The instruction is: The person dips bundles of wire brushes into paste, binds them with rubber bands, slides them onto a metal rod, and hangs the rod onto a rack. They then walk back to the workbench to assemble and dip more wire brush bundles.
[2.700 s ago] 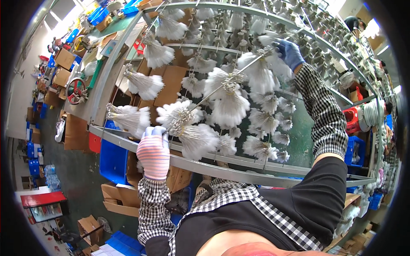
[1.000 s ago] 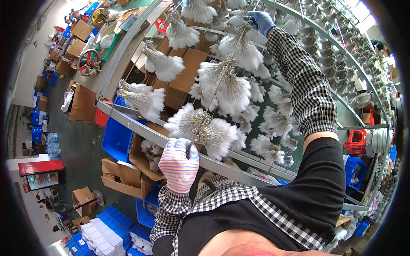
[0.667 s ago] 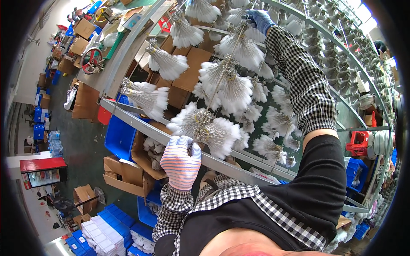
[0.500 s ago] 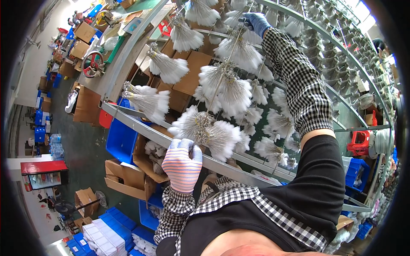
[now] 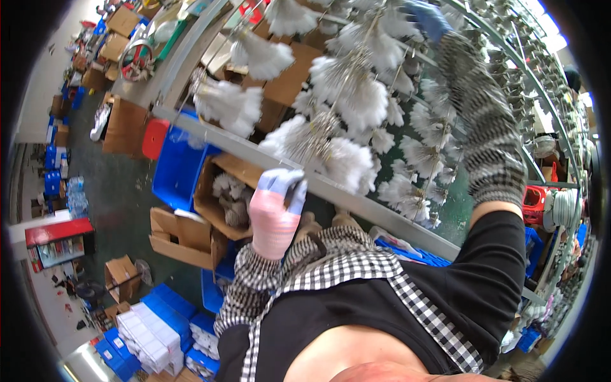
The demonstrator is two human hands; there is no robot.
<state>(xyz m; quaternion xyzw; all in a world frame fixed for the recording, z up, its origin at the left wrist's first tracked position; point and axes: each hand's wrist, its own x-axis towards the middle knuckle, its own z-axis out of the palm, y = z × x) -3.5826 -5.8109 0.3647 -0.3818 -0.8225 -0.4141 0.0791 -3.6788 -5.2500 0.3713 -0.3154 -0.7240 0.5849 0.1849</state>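
Observation:
Bunches of thin grey strands with white, feathery ends [image 5: 312, 140] hang in strings from a metal rack. My left hand [image 5: 275, 210], in a pale striped glove, is just below the nearest bunch and apart from it. Its fingers curl toward the thumb; anything between them is too small to make out. High up, my right hand [image 5: 428, 20], in a blue glove, reaches in beside the upper white bunches [image 5: 382, 48]. Motion blurs it and the top edge cuts it off, so its fingers cannot be read.
A metal rail [image 5: 248, 151] crosses in front of me. Beyond it stand a blue bin [image 5: 181, 165] and open cardboard boxes [image 5: 184, 239]. Stacked white and blue boxes [image 5: 149, 334] are at lower left. Rows of grey bunches [image 5: 534, 83] fill the right, near a red stool [image 5: 534, 202].
My left hand has come away from the nearest bunch, its fingers still curled. My right hand has moved up and right. The view has shifted, and the bunches look blurred.

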